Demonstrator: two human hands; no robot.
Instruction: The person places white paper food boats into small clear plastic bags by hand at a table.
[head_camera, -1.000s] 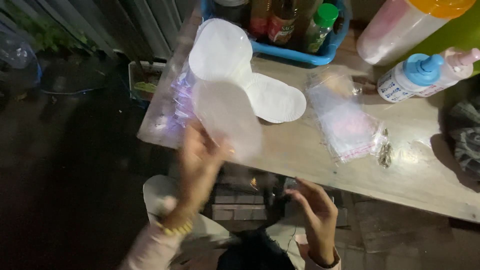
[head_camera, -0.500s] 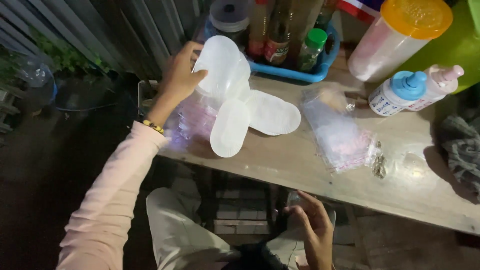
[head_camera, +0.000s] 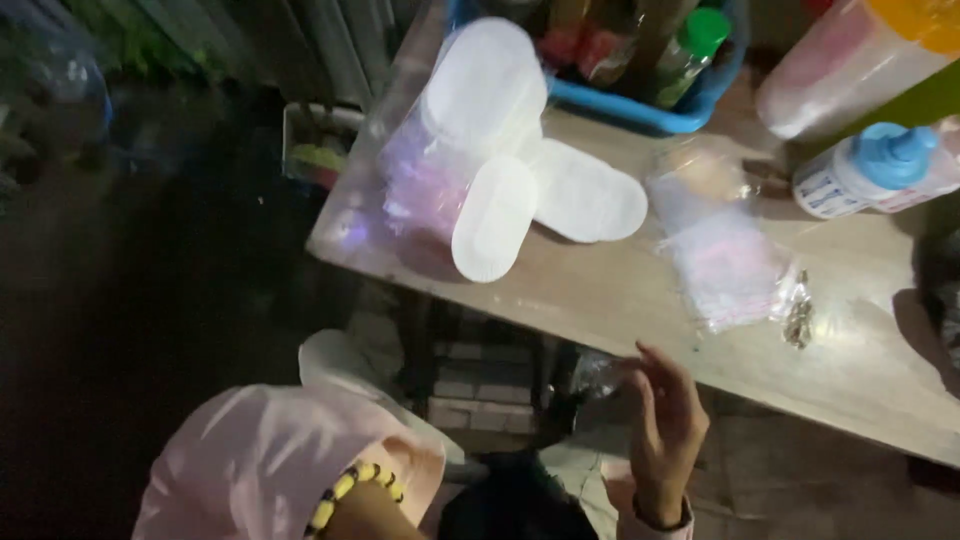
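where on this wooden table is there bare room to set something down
Bare wood runs along the table's near edge, between the white oval lids and the clear plastic bags, and right of the bags, below the blue-capped bottle. The back by the blue tray is crowded.

Right hand raised at lower centre of view, wrist at the bottom, fingers pointing up and slightly left. Fingers loosely curled, spread a little, nothing gripped; palm turned leftward. Pale cuff visible at right wrist. Left hand itself out of frame. Only left wrist and forearm seen at lower left, bent across the bottom edge, clad in a pink sleeve pushed back. Beaded yellow-and-black bracelet around left wrist. Both arms held low, well apart.
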